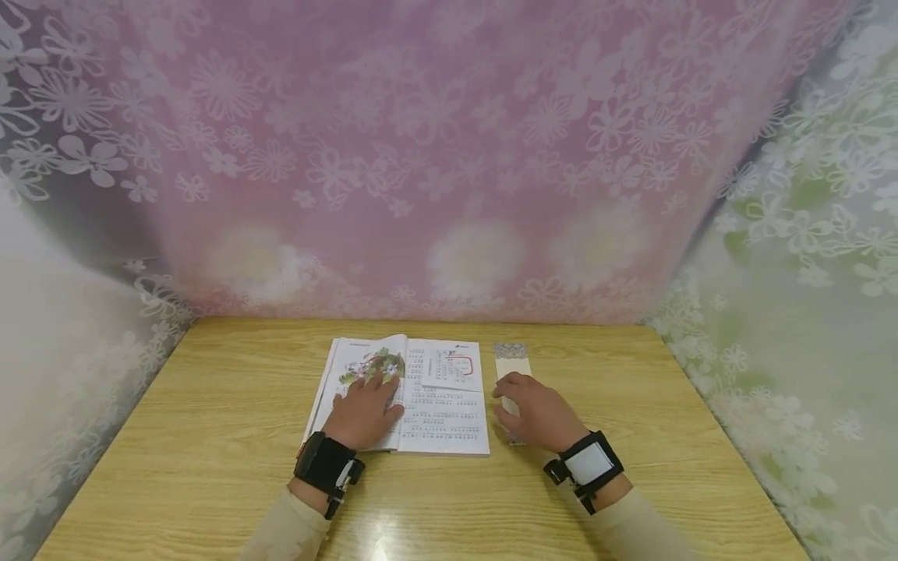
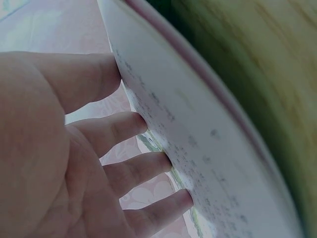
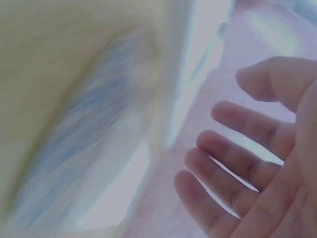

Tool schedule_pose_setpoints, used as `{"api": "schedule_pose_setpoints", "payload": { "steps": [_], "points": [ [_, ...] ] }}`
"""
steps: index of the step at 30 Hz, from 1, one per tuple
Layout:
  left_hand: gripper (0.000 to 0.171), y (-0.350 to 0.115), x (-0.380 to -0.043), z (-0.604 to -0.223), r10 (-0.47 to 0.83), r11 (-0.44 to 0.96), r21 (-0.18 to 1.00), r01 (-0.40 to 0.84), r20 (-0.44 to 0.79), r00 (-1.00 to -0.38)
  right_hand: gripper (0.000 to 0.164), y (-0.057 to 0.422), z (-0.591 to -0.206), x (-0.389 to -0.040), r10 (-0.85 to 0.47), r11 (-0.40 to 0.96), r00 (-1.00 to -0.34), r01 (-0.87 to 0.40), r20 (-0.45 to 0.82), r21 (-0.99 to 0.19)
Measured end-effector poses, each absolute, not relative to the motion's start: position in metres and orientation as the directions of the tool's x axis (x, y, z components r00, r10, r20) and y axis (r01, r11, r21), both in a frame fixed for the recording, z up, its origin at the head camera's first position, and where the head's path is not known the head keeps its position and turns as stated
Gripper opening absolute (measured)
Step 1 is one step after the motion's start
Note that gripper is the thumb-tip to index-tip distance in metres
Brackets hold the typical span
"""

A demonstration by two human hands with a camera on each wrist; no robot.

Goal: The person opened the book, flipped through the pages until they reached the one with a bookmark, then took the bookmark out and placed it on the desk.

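Note:
An open book (image 1: 445,432) lies on the wooden table, with a colour picture on its left page and printed text on the right. My left hand (image 1: 365,413) rests on the left page with fingers spread; in the left wrist view its fingertips (image 2: 181,198) touch the paper. Right of the book lies a long paper strip (image 1: 514,364), cream in the middle with grey patterned ends, like a bookmark. Over its middle is my right hand (image 1: 540,413), partly covering it. The right wrist view shows loosely bent fingers (image 3: 223,148) holding nothing, apart from the blurred strip (image 3: 84,134).
On the upper right page is a white panel (image 1: 449,366) with a red bracket mark; whether it is a loose sheet I cannot tell. The wooden table (image 1: 210,405) extends to both sides. A pink floral curtain (image 1: 449,156) hangs behind, with a pale floral one (image 1: 828,312) at the right.

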State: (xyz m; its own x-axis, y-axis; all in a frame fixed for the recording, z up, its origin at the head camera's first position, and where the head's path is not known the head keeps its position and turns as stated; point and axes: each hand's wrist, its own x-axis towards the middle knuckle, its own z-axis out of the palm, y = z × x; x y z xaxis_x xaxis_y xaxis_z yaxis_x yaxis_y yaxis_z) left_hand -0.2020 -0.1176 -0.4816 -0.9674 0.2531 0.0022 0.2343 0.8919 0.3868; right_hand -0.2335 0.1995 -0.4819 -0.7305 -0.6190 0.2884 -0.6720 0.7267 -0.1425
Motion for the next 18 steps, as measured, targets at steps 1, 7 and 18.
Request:
{"api": "schedule_pose_setpoints", "payload": {
  "steps": [1, 7, 18],
  "points": [
    [0.054, -0.117, -0.202, -0.482, 0.253, 0.892, 0.385, 0.235, 0.004, -0.967, 0.022, 0.191, -0.48, -0.235, -0.608, 0.734, -0.738, -0.663, 0.294, -0.147],
    [0.054, -0.116, -0.201, -0.485, 0.251, 0.894, 0.384, 0.231, -0.003, -0.968, 0.021, 0.142, -0.481, -0.245, -0.603, 0.729, -0.748, -0.658, 0.276, -0.189],
    [0.054, -0.114, -0.202, -0.486, 0.23, 0.911, 0.351, 0.219, 0.009, -0.973, 0.007, 0.122, -0.497, -0.25, -0.572, 0.781, -0.766, -0.618, 0.294, -0.09]
  ]
}}
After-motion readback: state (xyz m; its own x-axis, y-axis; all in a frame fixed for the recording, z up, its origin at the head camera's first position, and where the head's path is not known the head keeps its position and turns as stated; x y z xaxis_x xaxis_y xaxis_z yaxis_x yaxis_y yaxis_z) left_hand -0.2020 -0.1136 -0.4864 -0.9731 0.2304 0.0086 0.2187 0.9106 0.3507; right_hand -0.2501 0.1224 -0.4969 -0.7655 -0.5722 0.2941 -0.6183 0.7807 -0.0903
